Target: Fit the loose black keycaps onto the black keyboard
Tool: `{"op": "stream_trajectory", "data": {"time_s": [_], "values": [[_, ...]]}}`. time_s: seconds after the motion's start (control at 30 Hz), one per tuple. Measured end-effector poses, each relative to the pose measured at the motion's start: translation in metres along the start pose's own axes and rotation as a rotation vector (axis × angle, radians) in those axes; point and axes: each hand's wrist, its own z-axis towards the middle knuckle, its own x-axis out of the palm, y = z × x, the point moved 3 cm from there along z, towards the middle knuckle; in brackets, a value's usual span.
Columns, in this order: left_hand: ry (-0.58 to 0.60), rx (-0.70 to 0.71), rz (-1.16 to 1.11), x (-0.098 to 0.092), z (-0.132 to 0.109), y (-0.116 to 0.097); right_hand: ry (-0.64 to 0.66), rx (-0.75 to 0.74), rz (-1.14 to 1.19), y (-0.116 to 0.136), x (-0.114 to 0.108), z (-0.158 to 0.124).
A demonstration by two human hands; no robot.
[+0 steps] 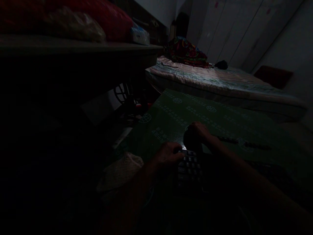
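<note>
On the green printed board lies a dark keyed device (189, 168) with rows of keys; whether it is a calculator or a keyboard, I cannot tell. My left hand (170, 152) grips its upper left corner, thumb on top by the keys. Just beyond it, my right hand (198, 131) is closed over a dark rounded object (189, 140) whose kind the gloom hides. A bright glint shows on the board between this object and the keys. A crumpled pale cloth (124, 169) lies left of my left forearm.
The green board (166, 117) carries white lettering and globe marks. A long dark strip (244, 143) lies on its right. Beyond stands a bed (220, 76) with a patterned cloth heap (186, 50). At left, a table (73, 47) holds red and clear bags; a spoked wheel (122, 93) stands below.
</note>
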Motion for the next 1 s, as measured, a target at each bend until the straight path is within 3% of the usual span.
{"op": "stream_trajectory", "data": {"time_s": [0.27, 0.53, 0.73, 1.0], "values": [[0.007, 0.006, -0.006, 0.003, -0.001, -0.001, -0.076, -0.053, 0.085, 0.003, -0.006, -0.005], [-0.122, 0.004, -0.11, -0.006, -0.001, -0.012, -0.262, -0.228, 0.244, 0.029, -0.018, -0.068], [0.029, -0.057, -0.292, -0.005, -0.009, -0.022, -0.622, -0.408, 0.365, 0.047, -0.012, -0.109], [0.2, -0.134, -0.399, -0.004, -0.006, -0.014, -0.784, -0.427, 0.426, 0.057, -0.005, -0.128]]}}
